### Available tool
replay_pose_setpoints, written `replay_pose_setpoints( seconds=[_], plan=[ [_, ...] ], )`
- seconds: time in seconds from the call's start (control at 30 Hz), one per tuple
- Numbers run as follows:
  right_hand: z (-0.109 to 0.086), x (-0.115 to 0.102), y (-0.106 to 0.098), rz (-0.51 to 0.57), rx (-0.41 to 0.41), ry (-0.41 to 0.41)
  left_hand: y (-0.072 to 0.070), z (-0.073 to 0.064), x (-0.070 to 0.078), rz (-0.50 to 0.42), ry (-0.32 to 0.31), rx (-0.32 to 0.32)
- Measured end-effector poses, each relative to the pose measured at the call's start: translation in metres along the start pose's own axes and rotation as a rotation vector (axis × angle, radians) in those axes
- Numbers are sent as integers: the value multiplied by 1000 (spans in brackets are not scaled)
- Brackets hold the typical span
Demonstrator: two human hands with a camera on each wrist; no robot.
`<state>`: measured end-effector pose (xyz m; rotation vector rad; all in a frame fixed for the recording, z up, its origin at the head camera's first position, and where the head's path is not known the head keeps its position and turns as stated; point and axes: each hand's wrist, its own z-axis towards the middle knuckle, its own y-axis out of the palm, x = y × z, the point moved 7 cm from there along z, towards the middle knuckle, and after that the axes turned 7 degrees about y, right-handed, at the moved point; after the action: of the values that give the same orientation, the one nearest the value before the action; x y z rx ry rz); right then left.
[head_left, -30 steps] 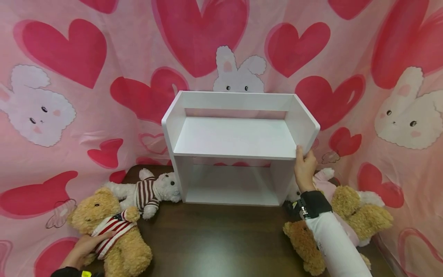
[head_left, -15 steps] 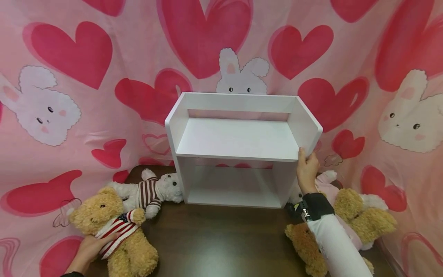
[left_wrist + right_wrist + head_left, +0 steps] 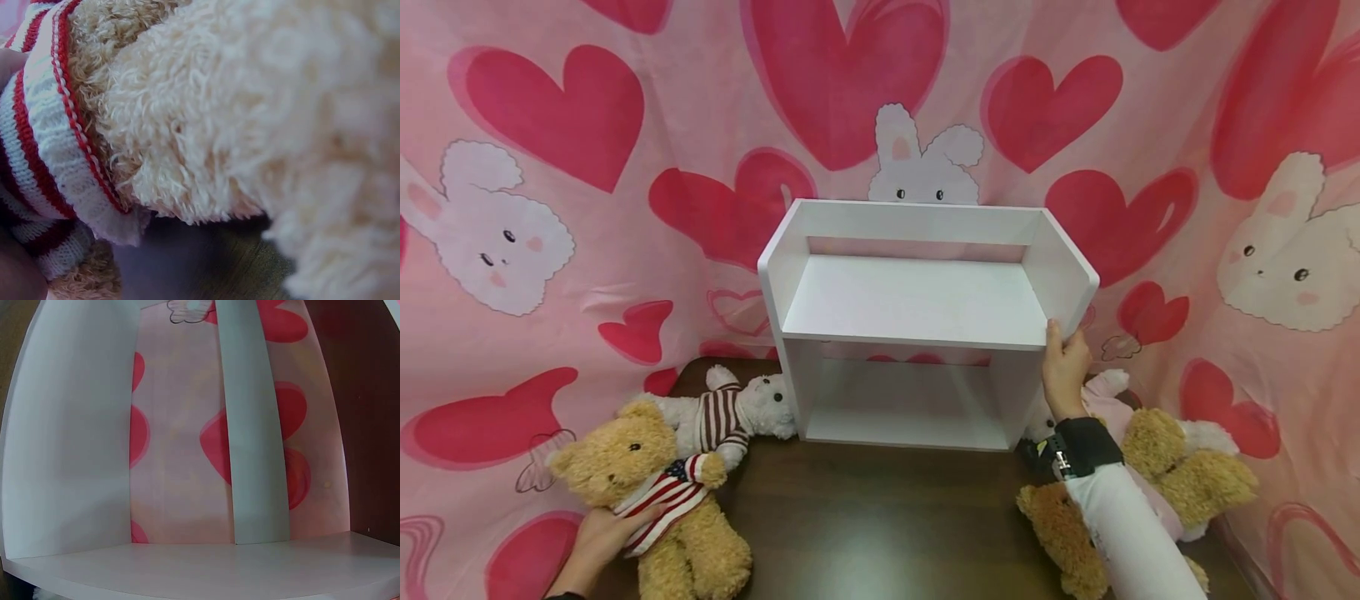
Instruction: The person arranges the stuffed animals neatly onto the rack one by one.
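Note:
My left hand [image 3: 606, 533] grips a tan teddy bear [image 3: 696, 554] around its middle, over a knitted sweater [image 3: 658, 504] with red and white stripes and a blue patch. Curly fur fills most of the left wrist view, with the sweater's ribbed hem [image 3: 69, 125] at its left. Before me stands a white two-tier shelf [image 3: 902, 302], both tiers bare. The fingers of my right hand [image 3: 1066, 367] hold the front edge of its right side panel, at the level of the middle board. From the right wrist camera, the shelf's inside [image 3: 69, 437] and back rail [image 3: 256, 437] show.
Left of the shelf lies a white plush toy [image 3: 763, 406] in a brown-striped top, partly behind the bear. More plush toys, including a brown bear [image 3: 1060, 533] and a tan one [image 3: 1195, 467], lie right, around my forearm. A pink heart-print cloth [image 3: 700, 108] hangs behind the dark table [image 3: 880, 517].
The bear in my left hand has shifted a little to the right, overlapping the white plush more. My right hand keeps its hold on the shelf. The head view has shifted slightly.

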<state>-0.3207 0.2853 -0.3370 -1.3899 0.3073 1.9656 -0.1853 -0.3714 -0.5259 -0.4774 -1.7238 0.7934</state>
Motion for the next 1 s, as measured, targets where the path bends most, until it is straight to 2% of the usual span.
replay_pose_setpoints(
  seconds=[0.13,0.2,0.27,0.37,0.57,0.67,0.77,0.9,1.0],
  plan=[
    [0,1,0,2,-3,5,-1,-1,6,-22,19,-7],
    [0,1,-1,6,-3,7,-3,-3,11,-36,34,13],
    [0,2,-1,7,-3,8,-6,-5,15,-58,62,62],
    [0,2,-1,7,1,6,-13,-9,26,-81,157,162],
    [0,1,0,5,6,-3,-23,-18,49,-98,377,276],
    [-1,1,0,7,3,-1,-24,-21,59,-117,454,311],
    [-1,1,0,3,2,1,-25,-23,69,-193,513,337],
    [-2,1,0,2,4,4,-28,-25,83,-258,592,351],
    [-2,1,-1,6,5,9,-30,-28,98,-262,649,349]
  ],
)
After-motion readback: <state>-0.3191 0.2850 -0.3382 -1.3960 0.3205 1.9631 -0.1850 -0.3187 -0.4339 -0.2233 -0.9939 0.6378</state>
